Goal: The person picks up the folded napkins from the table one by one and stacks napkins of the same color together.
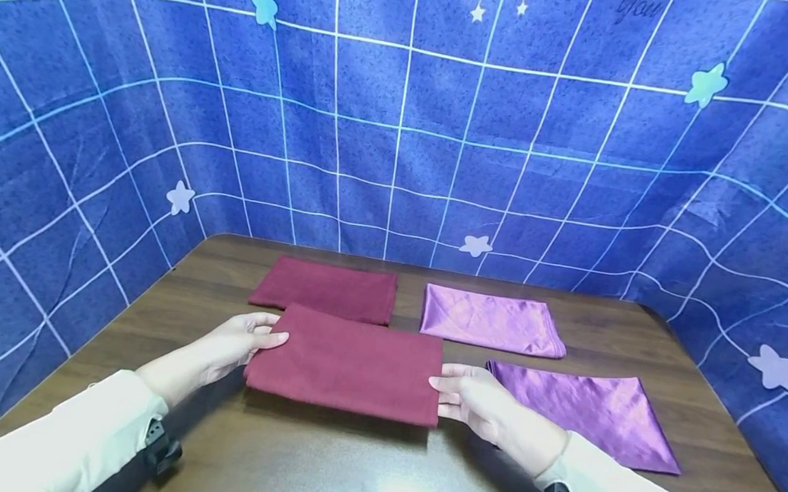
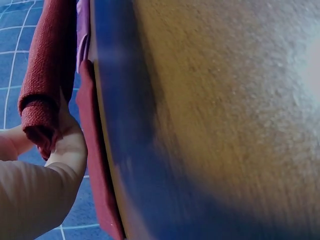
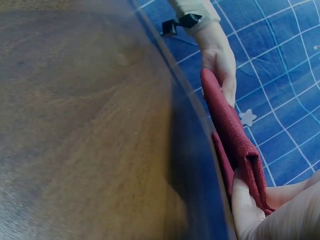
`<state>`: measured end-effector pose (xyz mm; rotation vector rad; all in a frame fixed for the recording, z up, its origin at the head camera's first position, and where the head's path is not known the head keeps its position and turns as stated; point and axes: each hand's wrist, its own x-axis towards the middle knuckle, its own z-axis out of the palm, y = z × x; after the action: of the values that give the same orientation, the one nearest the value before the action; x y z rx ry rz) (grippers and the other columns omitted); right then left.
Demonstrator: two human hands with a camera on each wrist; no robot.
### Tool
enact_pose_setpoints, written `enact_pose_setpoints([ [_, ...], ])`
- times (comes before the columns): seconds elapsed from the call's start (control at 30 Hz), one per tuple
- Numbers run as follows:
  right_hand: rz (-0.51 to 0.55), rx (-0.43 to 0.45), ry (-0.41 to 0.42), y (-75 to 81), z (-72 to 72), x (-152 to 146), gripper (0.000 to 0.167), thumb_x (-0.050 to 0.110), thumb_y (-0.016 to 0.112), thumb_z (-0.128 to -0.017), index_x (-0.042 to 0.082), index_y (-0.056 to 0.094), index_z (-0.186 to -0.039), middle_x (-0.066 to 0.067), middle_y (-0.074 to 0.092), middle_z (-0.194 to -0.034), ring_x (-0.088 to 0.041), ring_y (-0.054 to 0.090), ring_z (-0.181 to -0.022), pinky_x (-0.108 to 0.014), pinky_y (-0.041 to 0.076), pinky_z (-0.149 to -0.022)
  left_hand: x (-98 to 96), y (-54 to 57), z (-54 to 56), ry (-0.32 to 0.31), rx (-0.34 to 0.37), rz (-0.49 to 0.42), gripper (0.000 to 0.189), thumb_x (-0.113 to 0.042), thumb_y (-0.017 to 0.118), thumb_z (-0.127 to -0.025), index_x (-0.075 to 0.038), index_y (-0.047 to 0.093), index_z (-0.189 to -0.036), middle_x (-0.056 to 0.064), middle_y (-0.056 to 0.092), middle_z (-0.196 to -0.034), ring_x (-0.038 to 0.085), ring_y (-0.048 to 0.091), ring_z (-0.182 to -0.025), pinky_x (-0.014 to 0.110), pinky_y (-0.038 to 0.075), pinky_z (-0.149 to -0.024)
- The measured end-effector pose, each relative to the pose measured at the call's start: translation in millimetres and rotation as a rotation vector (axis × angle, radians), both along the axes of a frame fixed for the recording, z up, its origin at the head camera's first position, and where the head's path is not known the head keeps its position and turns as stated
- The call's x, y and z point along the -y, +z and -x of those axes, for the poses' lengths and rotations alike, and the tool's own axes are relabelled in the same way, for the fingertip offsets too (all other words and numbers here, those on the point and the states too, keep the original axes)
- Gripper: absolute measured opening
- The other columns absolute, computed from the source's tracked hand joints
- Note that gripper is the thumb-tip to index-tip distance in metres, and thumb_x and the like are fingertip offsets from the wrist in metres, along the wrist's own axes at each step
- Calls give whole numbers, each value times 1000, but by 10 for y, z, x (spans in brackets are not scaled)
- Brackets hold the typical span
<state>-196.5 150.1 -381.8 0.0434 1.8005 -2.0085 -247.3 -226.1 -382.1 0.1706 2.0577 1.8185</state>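
A folded dark red cloth (image 1: 351, 365) is held up off the wooden table between both hands. My left hand (image 1: 250, 343) pinches its left end, thumb on top and fingers beneath. At the opposite end, my right hand (image 1: 472, 400) grips the edge the same way. In the left wrist view, the folded layers of the cloth (image 2: 42, 100) show at the pinched end, next to the left hand (image 2: 55, 170). The right wrist view has the cloth (image 3: 232, 130) stretching from the right hand (image 3: 255, 205) across to the left one.
Behind the held cloth lies another folded dark red cloth (image 1: 329, 287) on the table (image 1: 215, 447). A light purple satin cloth (image 1: 492, 320) is folded at the back right. Nearer, a darker purple satin cloth (image 1: 595, 412) lies beside my right forearm. A blue gridded curtain (image 1: 402, 125) surrounds the table.
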Motion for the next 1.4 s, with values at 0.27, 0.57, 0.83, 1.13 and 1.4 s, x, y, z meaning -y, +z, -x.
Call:
enact_pose_setpoints([
  [0.27, 11, -2, -14, 67, 37, -41, 25, 2, 58, -93, -4, 49, -115, 3, 65, -82, -9, 66, -70, -22, 57, -68, -32, 16, 71, 22, -12, -1, 64, -16, 56, -98, 12, 21, -144, -5, 66, -97, 7, 66, -84, 27, 58, -76],
  [0.57, 21, -20, -42, 154, 62, -8, 16, 1, 58, -92, 0, 54, -108, 4, 67, -81, -9, 67, -72, -22, 57, -68, 19, 97, 137, -9, 7, -36, 59, -14, 53, -99, 10, 20, -142, -7, 66, -94, 7, 67, -80, 26, 58, -72],
  [0.83, 28, -35, -41, 205, 81, 20, 20, -1, 57, -92, -3, 52, -111, 3, 69, -81, -10, 68, -73, -22, 58, -68, 79, 167, 142, -63, 15, -104, 39, -8, 50, -100, 5, 33, -132, -5, 70, -94, 9, 69, -82, 29, 59, -73],
  [1.13, 4, -43, -75, 290, 120, 78, 22, 0, 57, -92, -4, 50, -112, 4, 67, -83, -9, 65, -74, -22, 56, -68, 181, 270, 171, -145, -20, -69, 52, -8, 50, -99, 8, 24, -141, -6, 67, -105, 9, 67, -94, 30, 58, -81],
  [1.4, 3, -40, -78, 374, 166, 116, 23, 0, 57, -92, -4, 51, -114, 4, 65, -84, -8, 64, -73, -19, 55, -67, 241, 345, 210, -146, -30, -14, 61, -9, 49, -100, 11, 15, -145, -8, 64, -107, 6, 65, -96, 26, 56, -83],
])
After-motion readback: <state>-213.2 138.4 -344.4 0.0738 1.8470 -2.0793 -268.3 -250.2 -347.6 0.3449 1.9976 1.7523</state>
